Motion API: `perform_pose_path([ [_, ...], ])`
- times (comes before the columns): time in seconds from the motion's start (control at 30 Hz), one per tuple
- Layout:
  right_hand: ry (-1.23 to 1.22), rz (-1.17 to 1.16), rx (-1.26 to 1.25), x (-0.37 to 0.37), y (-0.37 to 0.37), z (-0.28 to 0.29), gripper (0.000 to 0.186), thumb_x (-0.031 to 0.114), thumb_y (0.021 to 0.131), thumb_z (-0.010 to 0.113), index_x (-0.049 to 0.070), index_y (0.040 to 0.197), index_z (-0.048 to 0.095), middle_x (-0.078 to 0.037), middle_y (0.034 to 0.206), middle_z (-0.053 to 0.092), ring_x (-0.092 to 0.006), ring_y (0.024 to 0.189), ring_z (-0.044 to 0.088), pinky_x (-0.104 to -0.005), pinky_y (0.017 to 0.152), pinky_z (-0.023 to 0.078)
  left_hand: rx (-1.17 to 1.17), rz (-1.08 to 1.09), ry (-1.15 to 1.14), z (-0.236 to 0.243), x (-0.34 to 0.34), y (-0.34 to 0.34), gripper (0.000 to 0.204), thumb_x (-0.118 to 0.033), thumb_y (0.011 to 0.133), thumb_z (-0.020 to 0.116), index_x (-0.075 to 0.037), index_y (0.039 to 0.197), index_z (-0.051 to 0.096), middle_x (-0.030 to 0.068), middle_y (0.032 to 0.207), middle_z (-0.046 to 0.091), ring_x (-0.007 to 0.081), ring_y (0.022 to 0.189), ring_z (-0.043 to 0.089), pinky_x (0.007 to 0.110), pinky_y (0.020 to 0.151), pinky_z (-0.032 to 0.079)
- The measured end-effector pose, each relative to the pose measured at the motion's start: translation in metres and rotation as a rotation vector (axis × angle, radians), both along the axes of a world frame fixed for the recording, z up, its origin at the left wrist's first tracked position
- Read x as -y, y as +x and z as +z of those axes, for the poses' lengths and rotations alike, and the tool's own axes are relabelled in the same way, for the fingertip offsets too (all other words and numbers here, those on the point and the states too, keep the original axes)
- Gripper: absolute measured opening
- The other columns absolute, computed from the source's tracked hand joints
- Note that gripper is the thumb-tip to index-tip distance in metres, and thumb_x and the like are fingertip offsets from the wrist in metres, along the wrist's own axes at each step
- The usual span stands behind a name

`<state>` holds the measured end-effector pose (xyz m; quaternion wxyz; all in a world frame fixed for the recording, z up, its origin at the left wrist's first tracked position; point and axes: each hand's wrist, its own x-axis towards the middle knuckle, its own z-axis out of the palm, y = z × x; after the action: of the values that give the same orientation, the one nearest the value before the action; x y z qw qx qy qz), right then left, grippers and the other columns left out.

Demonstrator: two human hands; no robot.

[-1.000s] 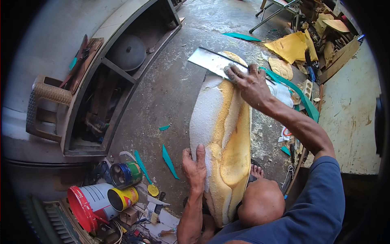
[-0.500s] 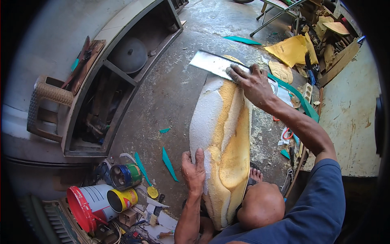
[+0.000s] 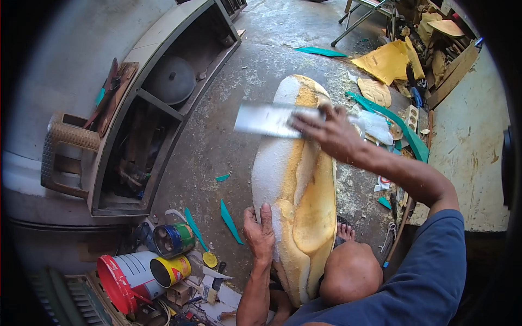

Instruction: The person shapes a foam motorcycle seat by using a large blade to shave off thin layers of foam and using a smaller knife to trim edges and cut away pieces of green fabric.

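Note:
A long foam motorcycle seat [image 3: 314, 214] stretches away from me, its surface patched white and yellow, with a hollow in the near half. My left hand [image 3: 259, 232] grips its left edge in the near half, thumb up and fingers partly hidden against the side. My right hand [image 3: 326, 130] holds one end of a flat, silvery rectangular plate [image 3: 261, 120]. The plate lies crosswise over the seat's far half and sticks out past its left side. Motion smears it, so its underside and exact contact with the foam cannot be made out.
My knee [image 3: 352, 273] and foot [image 3: 346, 232] are beside the seat's near right. Green strips [image 3: 231, 221] and foam crumbs litter the floor. A shelf unit [image 3: 157, 98] stands left, with a tipped bucket [image 3: 122, 280] and cans nearby. Yellow sheets [image 3: 385, 64] and a pale panel [image 3: 470, 146] are right.
My right hand and the plate have come back from the seat's far end toward me, and the plate has shifted left. My left hand keeps its hold on the seat's edge.

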<state>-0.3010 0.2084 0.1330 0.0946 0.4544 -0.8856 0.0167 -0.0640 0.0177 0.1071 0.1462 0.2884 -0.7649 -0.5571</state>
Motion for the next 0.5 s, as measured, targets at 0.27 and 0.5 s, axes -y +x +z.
perform_pose_path([
  [0.27,-0.131,0.064,-0.015,0.008,0.020,-0.012,0.059,0.017,0.098,0.059,0.025,0.155,0.046,-0.002,0.159,0.048,-0.0401,0.123,0.049,-0.0611,0.092,0.045,0.007,0.027,0.015,-0.006,-0.001,0.001,0.054,-0.048,0.101,0.067,0.006,0.099,0.058,0.0146,0.085,0.066,0.0209,0.079,0.060,0.039,0.075,0.050],
  [0.5,-0.039,0.276,-0.062,0.004,0.036,0.002,0.051,0.020,0.104,0.048,0.024,0.155,0.047,0.000,0.159,0.047,-0.0383,0.133,0.045,-0.0636,0.097,0.044,-0.037,0.016,0.065,-0.008,-0.003,0.005,0.051,-0.046,0.102,0.066,0.004,0.101,0.057,0.0109,0.085,0.065,0.0170,0.079,0.058,0.034,0.075,0.050],
])
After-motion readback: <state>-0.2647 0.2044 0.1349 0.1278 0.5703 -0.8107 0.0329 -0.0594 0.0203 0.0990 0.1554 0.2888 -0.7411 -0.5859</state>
